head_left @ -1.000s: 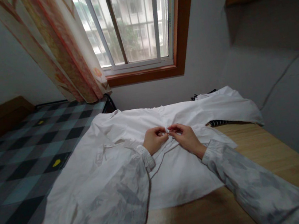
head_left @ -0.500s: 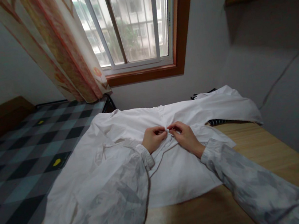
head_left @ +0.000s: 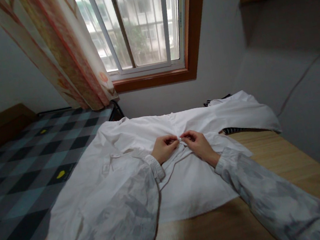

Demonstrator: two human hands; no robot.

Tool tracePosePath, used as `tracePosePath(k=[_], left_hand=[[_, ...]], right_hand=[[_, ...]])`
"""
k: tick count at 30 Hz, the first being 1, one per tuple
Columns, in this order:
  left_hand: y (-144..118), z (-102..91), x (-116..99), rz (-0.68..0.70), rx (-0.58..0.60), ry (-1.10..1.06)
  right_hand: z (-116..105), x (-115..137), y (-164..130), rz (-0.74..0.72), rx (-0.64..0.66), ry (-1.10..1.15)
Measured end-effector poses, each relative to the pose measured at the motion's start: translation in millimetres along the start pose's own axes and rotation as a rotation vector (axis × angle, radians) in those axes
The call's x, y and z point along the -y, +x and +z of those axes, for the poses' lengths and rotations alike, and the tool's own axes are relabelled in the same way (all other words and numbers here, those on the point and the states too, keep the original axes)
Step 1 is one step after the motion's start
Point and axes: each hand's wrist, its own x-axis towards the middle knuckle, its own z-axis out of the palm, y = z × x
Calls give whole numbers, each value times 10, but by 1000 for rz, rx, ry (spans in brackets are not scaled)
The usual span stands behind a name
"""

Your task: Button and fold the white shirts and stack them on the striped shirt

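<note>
A white shirt (head_left: 193, 194) lies spread over a wooden table, its front gathered where both hands meet. My left hand (head_left: 165, 148) pinches the shirt's front edge between thumb and fingers. Close by on the right, my right hand (head_left: 198, 144) also pinches the cloth, with its fingertips almost touching the left ones. Whether a button sits between the fingers is too small to make out. Folds and an open edge of the shirt run down below the hands. One sleeve stretches to the far right, and more of the shirt drapes off to the left.
The wooden table (head_left: 289, 162) shows at the right and the front. At left stands a bed with a checked cover (head_left: 30, 168). A dark striped item (head_left: 233, 130) peeks from under the sleeve. Behind are a curtain (head_left: 72, 60) and a barred window (head_left: 144, 27).
The right fingers have shifted very slightly against the cloth. Both hands stay pinched at the same spot, and the shirt lies as before.
</note>
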Motion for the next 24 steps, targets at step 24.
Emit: tracePosePath(k=[24], left_hand=[[-118, 45, -94, 306, -89, 348]], right_hand=[[14, -38, -14, -103, 14, -134]])
